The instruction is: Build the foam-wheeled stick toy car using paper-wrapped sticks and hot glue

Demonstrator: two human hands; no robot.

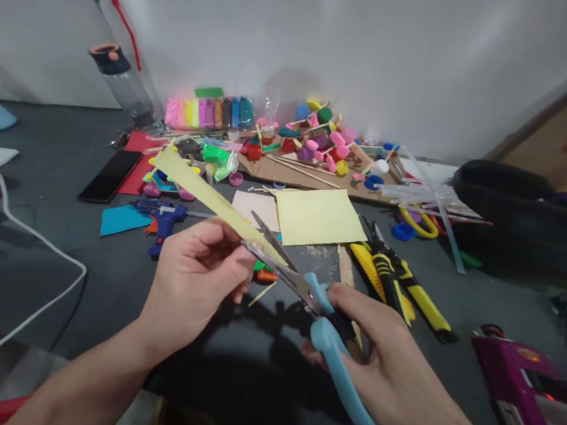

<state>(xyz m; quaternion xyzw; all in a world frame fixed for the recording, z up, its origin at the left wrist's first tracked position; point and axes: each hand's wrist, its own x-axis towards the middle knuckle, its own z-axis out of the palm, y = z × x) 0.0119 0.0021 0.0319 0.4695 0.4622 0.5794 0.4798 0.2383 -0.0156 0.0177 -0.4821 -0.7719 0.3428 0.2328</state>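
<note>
My left hand point(194, 277) pinches one end of a long pale yellow paper strip point(201, 190), which slants up to the left over the floor. My right hand point(389, 371) grips light blue handled scissors point(306, 293). Their blades are parted around the strip, right beside my left fingers. A sheet of the same yellow paper point(317, 216) lies flat just beyond the scissors.
On the dark floor lie a blue glue gun point(165, 219), a black phone point(111, 175), yellow-handled cutters and pliers point(396, 280), a white cable point(37, 285), clay packs point(210, 112), cardboard with coloured caps and sticks point(312, 152), a water bottle point(121, 82) and a purple toy point(525, 389).
</note>
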